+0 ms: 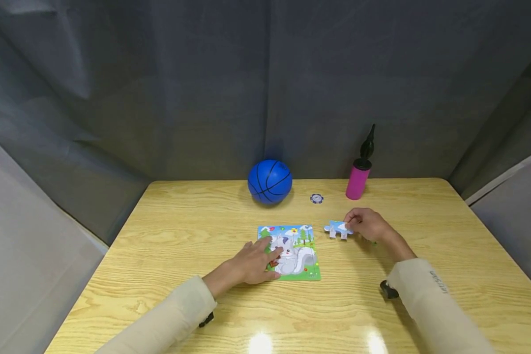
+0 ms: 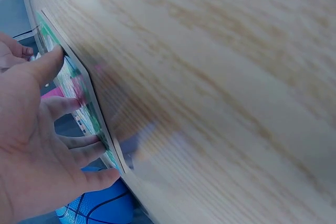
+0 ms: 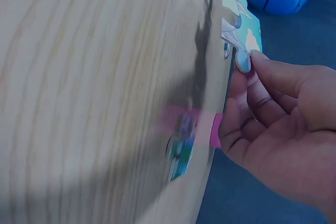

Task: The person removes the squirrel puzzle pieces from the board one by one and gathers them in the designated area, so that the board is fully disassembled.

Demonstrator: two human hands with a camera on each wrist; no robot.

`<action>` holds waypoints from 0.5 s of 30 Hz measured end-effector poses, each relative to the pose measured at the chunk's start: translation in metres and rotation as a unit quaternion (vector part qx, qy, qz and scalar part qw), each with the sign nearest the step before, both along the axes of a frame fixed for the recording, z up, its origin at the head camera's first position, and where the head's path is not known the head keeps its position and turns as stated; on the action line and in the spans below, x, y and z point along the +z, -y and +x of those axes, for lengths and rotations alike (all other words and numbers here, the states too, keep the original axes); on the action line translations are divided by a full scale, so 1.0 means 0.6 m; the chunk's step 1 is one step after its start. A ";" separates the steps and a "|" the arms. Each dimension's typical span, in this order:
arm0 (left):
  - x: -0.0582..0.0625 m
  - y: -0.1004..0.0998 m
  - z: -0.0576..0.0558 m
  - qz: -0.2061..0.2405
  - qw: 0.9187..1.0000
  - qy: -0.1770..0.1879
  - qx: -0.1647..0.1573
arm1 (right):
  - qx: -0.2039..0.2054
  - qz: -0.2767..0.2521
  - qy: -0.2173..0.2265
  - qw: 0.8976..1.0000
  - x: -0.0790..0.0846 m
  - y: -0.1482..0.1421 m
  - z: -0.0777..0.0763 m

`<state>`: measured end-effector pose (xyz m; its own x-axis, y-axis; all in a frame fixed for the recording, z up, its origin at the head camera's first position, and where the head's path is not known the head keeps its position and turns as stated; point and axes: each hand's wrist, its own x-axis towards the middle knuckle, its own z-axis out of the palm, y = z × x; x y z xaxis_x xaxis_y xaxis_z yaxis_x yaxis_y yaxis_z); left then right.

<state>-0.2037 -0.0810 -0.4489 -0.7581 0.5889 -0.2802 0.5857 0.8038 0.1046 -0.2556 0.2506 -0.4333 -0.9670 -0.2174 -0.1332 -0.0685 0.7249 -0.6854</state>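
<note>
A square jigsaw puzzle [image 1: 298, 258] with a grey-and-white squirrel on it lies flat mid-table. My left hand [image 1: 253, 261] rests on its left side with the fingers spread, and in the left wrist view those fingers [image 2: 92, 153] reach over the puzzle's edge. Right of the puzzle, my right hand [image 1: 368, 226] pinches a sky-blue jigsaw piece [image 1: 338, 227] by one end between thumb and fingers. The right wrist view shows this piece [image 3: 249, 30] held above the tabletop, its shadow beneath. Another jigsaw piece, green and purple [image 3: 181, 150], lies on the table below the right hand, mostly hidden in the head view.
Behind the puzzle sits a blue basketball [image 1: 270, 182]. A poker chip [image 1: 316, 198] lies to its right. Farther right stands a pink hand pump [image 1: 358, 179] with a black nozzle, near the table's back edge. Dark cloth [image 1: 212, 88] hangs behind the wooden table [image 1: 181, 221].
</note>
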 end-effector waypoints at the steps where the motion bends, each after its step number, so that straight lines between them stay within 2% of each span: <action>1: 0.000 0.000 0.000 0.001 1.000 0.000 0.000 | -0.001 0.007 0.002 1.000 -0.001 -0.005 0.000; 15: 0.001 0.000 0.001 0.000 1.000 -0.001 -0.006 | -0.010 0.060 -0.018 0.998 -0.019 -0.042 -0.005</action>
<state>-0.2033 -0.0809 -0.4483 -0.7517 0.5976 -0.2791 0.5950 0.7970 0.1038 -0.2587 0.2758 -0.4448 -0.9755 -0.1828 -0.1223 -0.0764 0.8032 -0.5908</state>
